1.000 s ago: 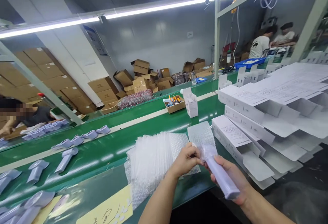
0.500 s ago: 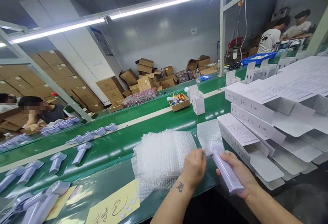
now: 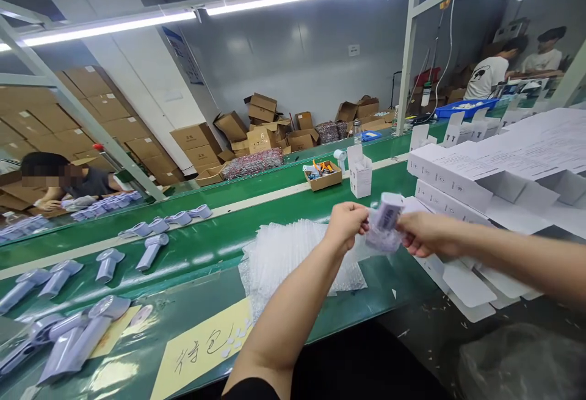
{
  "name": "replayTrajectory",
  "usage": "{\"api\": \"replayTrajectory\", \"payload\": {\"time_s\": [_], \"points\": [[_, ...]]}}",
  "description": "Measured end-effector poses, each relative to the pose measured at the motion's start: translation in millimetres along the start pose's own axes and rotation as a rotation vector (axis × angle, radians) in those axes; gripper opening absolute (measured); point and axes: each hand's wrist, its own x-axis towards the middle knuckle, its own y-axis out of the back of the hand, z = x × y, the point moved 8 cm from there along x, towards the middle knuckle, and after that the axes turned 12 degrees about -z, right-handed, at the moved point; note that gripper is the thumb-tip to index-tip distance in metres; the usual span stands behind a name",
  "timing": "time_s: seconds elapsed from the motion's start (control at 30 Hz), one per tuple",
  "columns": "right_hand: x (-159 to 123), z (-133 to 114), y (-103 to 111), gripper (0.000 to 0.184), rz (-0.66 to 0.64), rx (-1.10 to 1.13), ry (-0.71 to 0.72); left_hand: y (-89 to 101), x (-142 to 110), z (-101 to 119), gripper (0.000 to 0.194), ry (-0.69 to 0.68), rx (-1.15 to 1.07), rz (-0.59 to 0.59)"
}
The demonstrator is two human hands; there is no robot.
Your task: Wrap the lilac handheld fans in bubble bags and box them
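Both hands are raised over the right end of a pile of clear bubble-wrap bags [image 3: 293, 259]. Between them is a lavender handheld device [image 3: 390, 209], partly inside a bubble-wrap bag [image 3: 382, 240], its end pointing up. My left hand [image 3: 345, 224] pinches the left edge of that bag, fingers closed. On the other side, my right hand [image 3: 423, 232] grips the device and bag, somewhat blurred. More lavender devices [image 3: 107, 314] with round heads and straight handles lie at the left of the bench. A yellow sheet [image 3: 201, 351] with handwriting and small white pieces lies before the bags.
Stacked white boxes [image 3: 451, 165] with open flaps fill the right side. Beyond the bags stand an upright white box [image 3: 360, 174] and a small carton [image 3: 326, 180] of tools. A green conveyor [image 3: 256, 201] runs across. Co-workers sit at far left and far right.
Both hands have lifted up and away from me with the device, which has turned from lying along my right palm to pointing upward. My left hand has come to the bag's edge.
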Motion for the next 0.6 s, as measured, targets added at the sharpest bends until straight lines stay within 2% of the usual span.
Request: {"api": "replayTrajectory", "payload": {"time_s": [0.07, 0.13, 0.2, 0.27, 0.33, 0.37, 0.4, 0.43, 0.5, 0.57, 0.6], "points": [[-0.2, -35.4, -2.3, 0.017, 0.024, -0.179, -0.055, 8.9, 2.3, 21.3, 0.007, -0.027, -0.022, 0.031], [-3.1, -68.1, -9.8, 0.018, 0.031, -0.364, -0.048, 20.0, -0.1, 39.7, 0.008, -0.057, -0.022, 0.03], [-7.6, -95.7, -22.7, 0.016, 0.032, -0.612, 0.041, 34.5, -7.7, 57.5, 0.011, -0.156, -0.012, 0.027], [-12.5, -110.8, -40.3, 0.014, 0.015, -0.786, 0.164, 46.4, -19.0, 71.4, 0.033, -0.328, 0.014, 0.012], [-16.1, -110.1, -57.8, 0.013, -0.036, -0.705, 0.257, 43.9, -27.8, 69.6, 0.072, -0.443, 0.048, -0.076], [-17.8, -104.8, -65.8, 0.014, -0.07, -0.613, 0.277, 36.3, -29.8, 61.9, 0.09, -0.461, 0.054, -0.144], [-20.1, -97.4, -72.9, 0.015, -0.103, -0.525, 0.287, 26.5, -30.6, 51.6, 0.1, -0.462, 0.046, -0.207], [-23.8, -88.4, -78.5, 0.015, -0.133, -0.457, 0.292, 16.7, -30.4, 40.7, 0.098, -0.458, 0.031, -0.246], [-36.2, -67.5, -80.4, 0.009, -0.173, -0.435, 0.309, 5.5, -29.5, 24.0, 0.071, -0.475, -0.021, -0.211], [-53.6, -44.2, -59.5, 0.017, -0.093, -0.609, 0.339, 11.5, -29.8, 15.5, 0.047, -0.489, -0.118, -0.069], [-63.0, -32.2, -39.5, 0.027, 0.027, -0.787, 0.34, 20.8, -31.1, 13.5, 0.042, -0.485, -0.179, 0.018]]}}
